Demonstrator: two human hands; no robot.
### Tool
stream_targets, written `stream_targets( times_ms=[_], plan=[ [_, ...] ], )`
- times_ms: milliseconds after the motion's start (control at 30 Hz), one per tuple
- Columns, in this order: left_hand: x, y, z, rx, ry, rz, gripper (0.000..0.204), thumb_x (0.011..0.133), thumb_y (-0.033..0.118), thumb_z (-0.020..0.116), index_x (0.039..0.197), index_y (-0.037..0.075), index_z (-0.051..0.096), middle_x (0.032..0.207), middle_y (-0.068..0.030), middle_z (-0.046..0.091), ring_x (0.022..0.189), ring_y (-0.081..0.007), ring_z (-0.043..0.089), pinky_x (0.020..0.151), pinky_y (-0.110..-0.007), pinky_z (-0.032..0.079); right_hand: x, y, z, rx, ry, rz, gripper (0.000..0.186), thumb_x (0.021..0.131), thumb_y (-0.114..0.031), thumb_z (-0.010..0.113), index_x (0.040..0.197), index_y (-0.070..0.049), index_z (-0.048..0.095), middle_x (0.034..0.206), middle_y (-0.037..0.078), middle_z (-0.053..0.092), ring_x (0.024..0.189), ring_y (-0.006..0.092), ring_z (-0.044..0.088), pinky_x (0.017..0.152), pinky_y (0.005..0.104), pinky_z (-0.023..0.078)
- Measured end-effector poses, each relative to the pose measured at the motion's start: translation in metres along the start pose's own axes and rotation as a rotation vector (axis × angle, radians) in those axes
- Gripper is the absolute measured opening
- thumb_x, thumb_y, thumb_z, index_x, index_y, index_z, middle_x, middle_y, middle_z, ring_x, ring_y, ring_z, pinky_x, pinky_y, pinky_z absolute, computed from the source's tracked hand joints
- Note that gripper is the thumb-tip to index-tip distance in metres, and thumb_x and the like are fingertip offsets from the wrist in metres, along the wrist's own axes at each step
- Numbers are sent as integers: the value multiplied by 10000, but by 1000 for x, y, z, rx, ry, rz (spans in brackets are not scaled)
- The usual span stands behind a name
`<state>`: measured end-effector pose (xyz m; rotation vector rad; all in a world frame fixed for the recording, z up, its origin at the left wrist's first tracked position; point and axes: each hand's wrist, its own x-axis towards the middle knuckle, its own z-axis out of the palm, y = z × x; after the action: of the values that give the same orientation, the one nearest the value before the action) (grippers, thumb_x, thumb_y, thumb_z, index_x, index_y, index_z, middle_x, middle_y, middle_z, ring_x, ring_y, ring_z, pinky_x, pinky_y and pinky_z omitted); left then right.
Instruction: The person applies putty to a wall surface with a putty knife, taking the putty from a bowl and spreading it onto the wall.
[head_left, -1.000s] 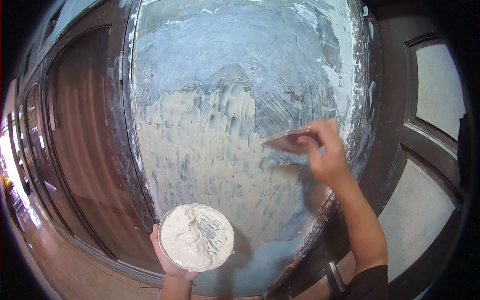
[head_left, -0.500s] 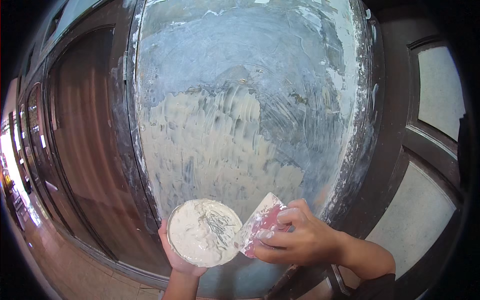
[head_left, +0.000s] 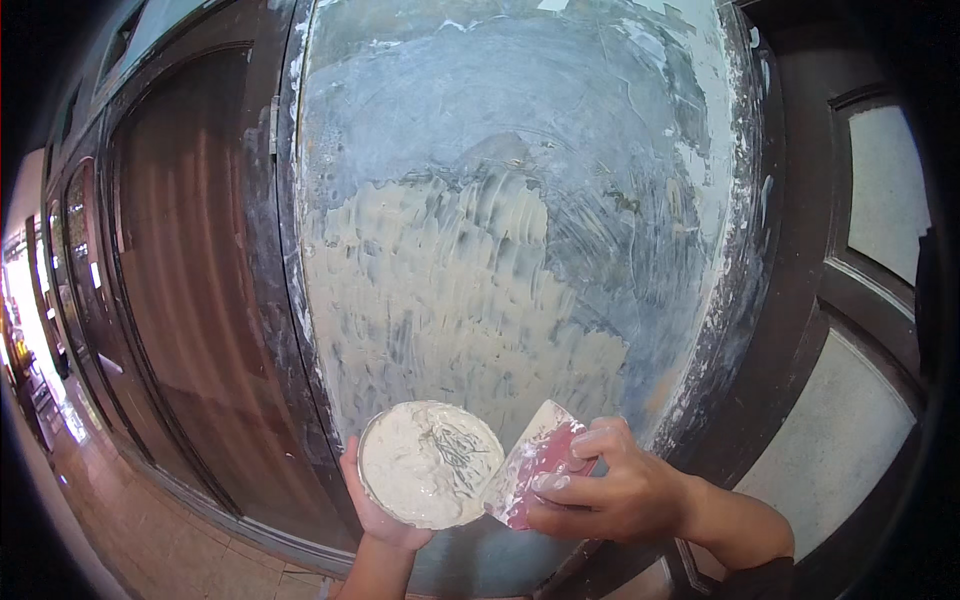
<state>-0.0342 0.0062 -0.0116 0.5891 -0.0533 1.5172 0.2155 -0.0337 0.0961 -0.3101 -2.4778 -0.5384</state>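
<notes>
My left hand [head_left: 378, 508] is wrapped around the side of a round tub [head_left: 364, 480], its thumb up along the rim. Cream-white putty [head_left: 405, 465] fills the tub, scored with dark streaks on the right side. In my right hand [head_left: 620, 490] is a pink putty scraper [head_left: 545, 470], smeared with putty and tilted. The scraper's lower left corner touches or nearly touches the tub's right rim. Beyond both hands stands a blue-grey wall [head_left: 480, 100], its lower left part covered by a rough layer of cream putty [head_left: 440, 270].
Dark door frames with brown panels [head_left: 190, 250] stand on the left. On the right is a dark wooden frame [head_left: 790, 300] with pale panels [head_left: 830, 440]. A tiled floor [head_left: 180, 540] shows at the lower left, leading toward a bright opening.
The view has shifted a little, so wall, tub and hands all sit slightly farther right in the picture. Both hands keep their grips, with the scraper still beside the tub's rim.
</notes>
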Motion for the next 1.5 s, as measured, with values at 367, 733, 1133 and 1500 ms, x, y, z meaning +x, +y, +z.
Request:
stream_targets(
  times_ms=[367, 733, 1133, 1500],
  plan=[
    [-7, -1, -2, 7, 72, -28, 840, 970, 689, 286, 1437, 24, 501, 1410, -184, 575, 1270, -389, 566, 1088, -534, 440, -1, -6, 15, -52, -10, -20, 246, 874, -214, 689, 1103, -298, 723, 958, -123, 648, 1005, 200, 515, 835, 373, 423],
    [-17, -1, -4, 20, 93, -70, 824, 969, 677, 268, 1423, 35, 517, 1393, -178, 587, 1246, -378, 583, 1070, -521, 457, -6, -10, 32, -30, 28, 61, 256, 889, -184, 660, 1112, -299, 711, 1038, -108, 680, 1022, 204, 568, 830, 370, 422],
    [-25, -9, -14, 14, 105, -98, 855, 963, 688, 272, 1453, 19, 480, 1419, -195, 564, 1275, -390, 562, 1085, -521, 446, -14, -8, 41, -44, 65, 159, 237, 841, -183, 707, 1060, -264, 749, 1066, -81, 701, 986, 217, 567, 849, 353, 452],
    [-17, -17, -23, -10, 126, -98, 866, 944, 711, 284, 1451, 39, 491, 1421, -186, 564, 1269, -404, 562, 1073, -550, 454, -31, 34, 20, -319, 119, 329, 255, 783, -78, 710, 1009, -196, 713, 1047, -39, 688, 965, 252, 535, 852, 371, 415]
  ],
)
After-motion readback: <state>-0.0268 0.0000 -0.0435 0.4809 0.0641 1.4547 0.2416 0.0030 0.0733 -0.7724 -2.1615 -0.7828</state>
